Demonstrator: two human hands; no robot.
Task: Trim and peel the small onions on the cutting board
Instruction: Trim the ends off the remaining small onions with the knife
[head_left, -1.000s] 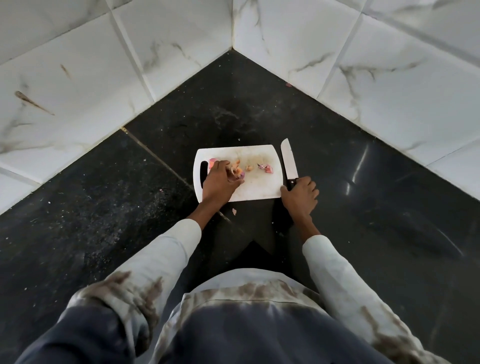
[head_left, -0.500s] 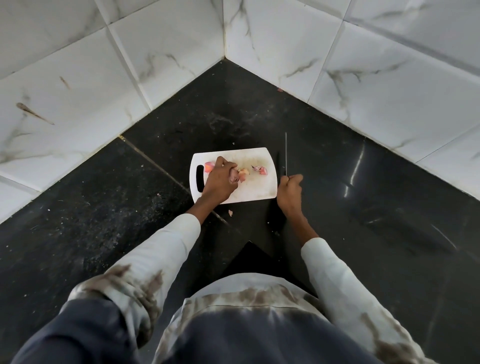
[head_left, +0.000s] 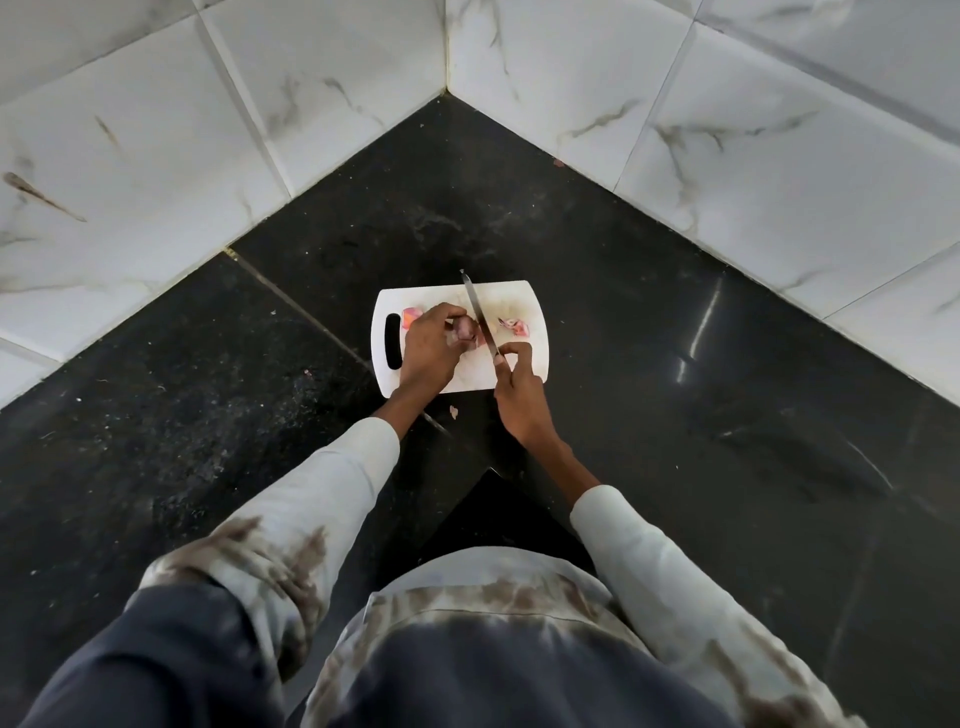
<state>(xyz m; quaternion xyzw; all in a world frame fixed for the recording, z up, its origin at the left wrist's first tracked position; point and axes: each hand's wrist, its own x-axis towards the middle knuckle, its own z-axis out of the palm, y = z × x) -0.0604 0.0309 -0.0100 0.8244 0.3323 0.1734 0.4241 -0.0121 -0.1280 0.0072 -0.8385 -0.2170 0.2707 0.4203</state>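
Nearest you, a small scrap of peel (head_left: 453, 411) lies on the black countertop (head_left: 675, 441) just off the near edge of the cutting board (head_left: 537, 358); leave it for now. Your right hand (head_left: 519, 400) curls round the handle of the knife (head_left: 480, 322), whose blade slants away to the far left across the board. Your left hand (head_left: 431, 348) pinches the small onion (head_left: 466, 328) at its fingertips, right beside the blade; whether the edge already touches the onion cannot be told.

The step looks like trimming an end. Keep your left fingertips tucked back from the edge, since they sit very close to it. Set the blade just inside the root or tip, and take only a thin slice, so the skin can lift away afterwards.

Farther left, another pinkish onion piece (head_left: 410, 316) waits by the board's handle slot; to the right lie trimmings (head_left: 514, 326). Keep the cut clear of both.
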